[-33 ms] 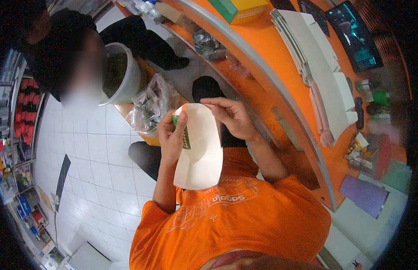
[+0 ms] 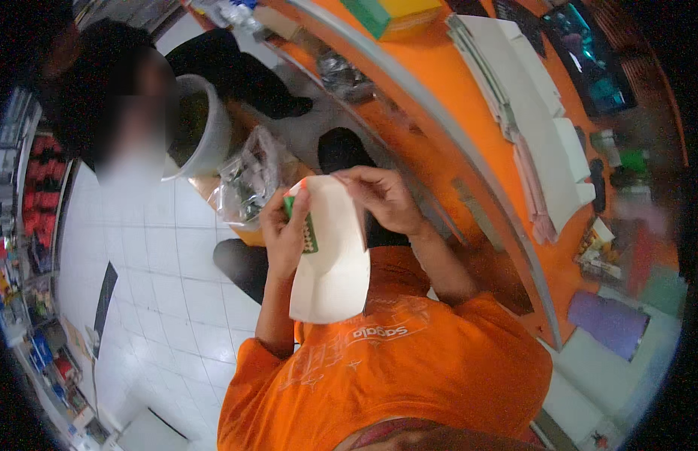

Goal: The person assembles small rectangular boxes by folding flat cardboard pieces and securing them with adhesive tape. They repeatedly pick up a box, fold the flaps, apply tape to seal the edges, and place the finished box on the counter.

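Observation:
In front of my orange shirt I hold a partly folded paperboard carton (image 2: 330, 255), white on the face toward me with green and orange print along its left edge. My left hand (image 2: 285, 229) grips that left edge, thumb over the printed strip and fingers behind. At the upper right corner, my right hand (image 2: 385, 199) pinches the board's edge; its fingertips are slightly blurred. The carton stands tilted, its lower end close to my shirt.
Flat carton blanks (image 2: 514, 90) lie stacked on the orange counter (image 2: 439, 75) at right, near a dark screen (image 2: 589, 60). A person sits at far left beside a white bucket (image 2: 214, 124). A clear plastic bag (image 2: 251, 180) rests on a box beyond my hands.
The carton's right edge looks bent further inward under my right hand, whose fingers have shifted slightly left along its top. My left hand keeps its grip.

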A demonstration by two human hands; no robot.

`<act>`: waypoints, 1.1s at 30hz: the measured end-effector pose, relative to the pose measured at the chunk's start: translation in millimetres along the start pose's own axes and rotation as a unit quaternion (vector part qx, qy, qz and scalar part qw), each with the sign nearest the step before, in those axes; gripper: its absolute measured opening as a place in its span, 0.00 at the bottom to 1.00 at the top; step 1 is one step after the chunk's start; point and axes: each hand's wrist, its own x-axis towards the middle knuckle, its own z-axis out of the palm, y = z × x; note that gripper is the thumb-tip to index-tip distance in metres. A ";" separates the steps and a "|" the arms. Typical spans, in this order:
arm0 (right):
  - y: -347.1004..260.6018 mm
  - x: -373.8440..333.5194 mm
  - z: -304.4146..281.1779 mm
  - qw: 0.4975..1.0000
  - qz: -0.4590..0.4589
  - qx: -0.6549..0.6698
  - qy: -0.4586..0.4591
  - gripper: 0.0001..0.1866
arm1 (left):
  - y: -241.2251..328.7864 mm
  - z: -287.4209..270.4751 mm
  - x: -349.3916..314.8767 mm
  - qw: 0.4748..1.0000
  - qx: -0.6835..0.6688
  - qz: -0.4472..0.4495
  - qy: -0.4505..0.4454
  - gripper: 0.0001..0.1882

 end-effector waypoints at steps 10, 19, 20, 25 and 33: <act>-2.1 3.7 43.1 0.960 -0.187 -0.180 0.104 0.08 | 7.4 -14.7 -10.5 0.933 0.311 0.169 0.065 0.31; 10.0 -10.3 56.6 0.975 -0.126 -0.104 0.151 0.11 | -18.2 -27.6 -19.5 0.941 0.255 0.195 0.107 0.27; 9.5 -10.8 56.0 0.971 -0.144 -0.123 0.148 0.11 | -18.4 -30.6 -18.8 0.939 0.260 0.201 0.102 0.26; 11.5 -7.6 54.3 0.979 -0.127 -0.114 0.111 0.15 | -2.5 -25.9 -24.6 0.944 0.276 0.141 0.113 0.33; 53.8 -30.0 28.0 0.988 -0.041 -0.075 -0.128 0.19 | 0.5 -23.9 -17.5 0.936 0.252 0.177 0.171 0.32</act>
